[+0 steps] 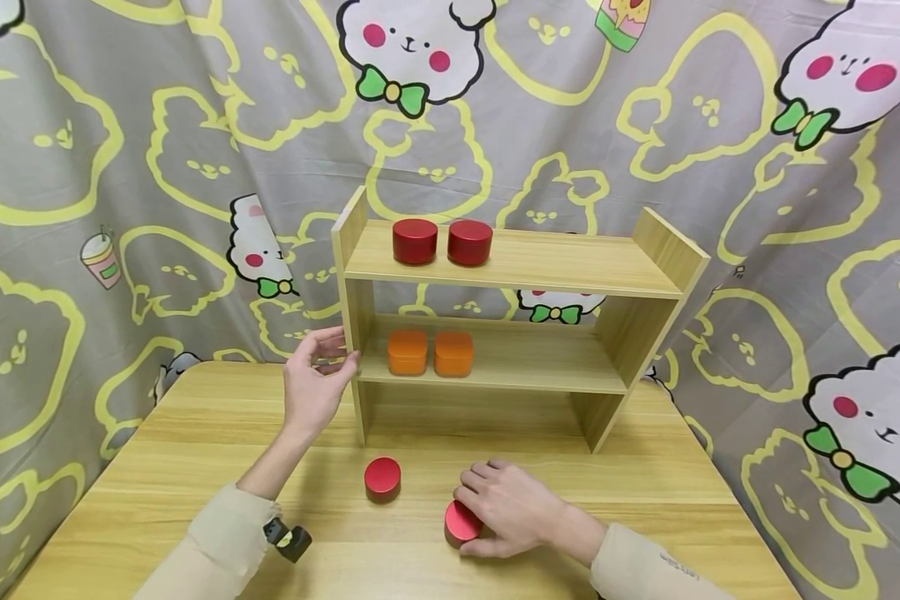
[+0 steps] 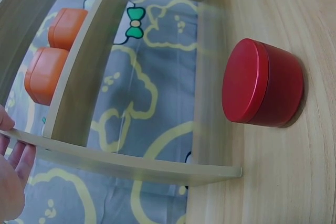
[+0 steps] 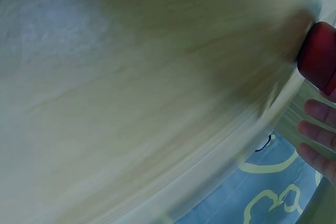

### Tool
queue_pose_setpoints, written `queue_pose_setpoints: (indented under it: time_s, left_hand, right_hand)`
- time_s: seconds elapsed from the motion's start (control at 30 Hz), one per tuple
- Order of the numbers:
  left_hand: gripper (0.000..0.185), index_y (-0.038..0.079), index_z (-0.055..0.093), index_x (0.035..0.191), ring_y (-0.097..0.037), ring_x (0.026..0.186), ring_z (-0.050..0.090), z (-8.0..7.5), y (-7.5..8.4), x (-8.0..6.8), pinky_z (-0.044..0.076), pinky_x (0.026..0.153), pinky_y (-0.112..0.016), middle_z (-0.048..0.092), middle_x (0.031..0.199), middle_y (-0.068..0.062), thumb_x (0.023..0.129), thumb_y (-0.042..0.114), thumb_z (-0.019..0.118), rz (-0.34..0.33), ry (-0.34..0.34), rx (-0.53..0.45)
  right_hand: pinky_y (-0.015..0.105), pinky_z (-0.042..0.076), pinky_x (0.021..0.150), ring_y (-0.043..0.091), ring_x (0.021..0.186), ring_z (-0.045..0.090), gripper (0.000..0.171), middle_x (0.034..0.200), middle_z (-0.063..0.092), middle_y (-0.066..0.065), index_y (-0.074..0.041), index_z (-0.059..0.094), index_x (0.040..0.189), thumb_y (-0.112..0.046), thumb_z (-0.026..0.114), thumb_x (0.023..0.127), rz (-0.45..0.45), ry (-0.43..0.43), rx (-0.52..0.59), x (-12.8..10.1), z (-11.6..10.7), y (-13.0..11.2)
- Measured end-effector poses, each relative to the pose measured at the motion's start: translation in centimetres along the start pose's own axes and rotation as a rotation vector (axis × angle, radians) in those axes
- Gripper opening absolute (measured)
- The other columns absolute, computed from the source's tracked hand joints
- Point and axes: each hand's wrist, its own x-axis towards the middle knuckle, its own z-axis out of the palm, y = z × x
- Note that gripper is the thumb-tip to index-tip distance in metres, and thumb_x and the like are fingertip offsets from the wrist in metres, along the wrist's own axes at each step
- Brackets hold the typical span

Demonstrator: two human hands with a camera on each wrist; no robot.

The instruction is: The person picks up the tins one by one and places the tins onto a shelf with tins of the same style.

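- The left hand (image 1: 318,379) is at the left side of the wooden shelf (image 1: 540,362), at about the height of its middle board. Its fingers pinch the front edge of the side panel, with the thumb on one face and the other fingers on the opposite face.
- The right hand (image 1: 513,508) is low in front of the shelf, near the middle of its width. Its thumb and forefinger pinch the held red tin (image 1: 462,525), while the other fingers stand slightly spread in the right wrist view.
- The held red tin is on the bench (image 1: 660,492) in front of the shelf, well apart from it; whether its base sits fully flat cannot be told.
- The loose red tin (image 1: 382,481) stands upright on the bench, near the front of the shelf's left end and untouched by either hand.
- Two more tins, the left upper tin (image 1: 415,242) and the right upper tin (image 1: 470,242), stand on the shelf's top board, toward its left end, a narrow gap between them.
- Below them, on the shelf's middle board, sit the left orange box (image 1: 407,352) and the right orange box (image 1: 453,354), just beside each other and near the left panel.
- Behind the shelf hangs a grey curtain (image 1: 510,158) with cartoon figures.
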Motion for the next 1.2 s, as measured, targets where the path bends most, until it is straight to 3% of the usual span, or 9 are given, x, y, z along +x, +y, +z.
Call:
queue_pose_setpoints:
  time_s: [0.93, 1.2]
  left_hand:
    - [0.036, 0.001, 0.071, 0.123, -0.014, 0.091, 0.072, 0.1, 0.0, 0.0, 0.061, 0.077, -0.011, 0.075, 0.109, -0.021, 0.087, -0.005, 0.075, 0.004, 0.0, 0.006]
    - [0.036, 0.002, 0.071, 0.123, -0.016, 0.092, 0.072, 0.0, 0.0, 0.0, 0.062, 0.077, -0.013, 0.075, 0.109, -0.02, 0.087, -0.005, 0.075, 0.007, -0.001, 0.004]
  right_hand:
    - [0.027, 0.055, 0.072, 0.011, 0.084, 0.06, 0.057, 0.094, 0.063, -0.008, -0.021, 0.065, 0.105, -0.074, 0.069, 0.084, 0.054, 0.087, 0.03, -0.4, -3.5, 2.2]
    - [0.028, 0.057, 0.076, 0.012, 0.089, 0.063, 0.058, 0.096, 0.065, -0.007, -0.021, 0.066, 0.106, -0.075, 0.066, 0.085, 0.056, 0.104, 0.002, -0.3, -5.0, 3.1]
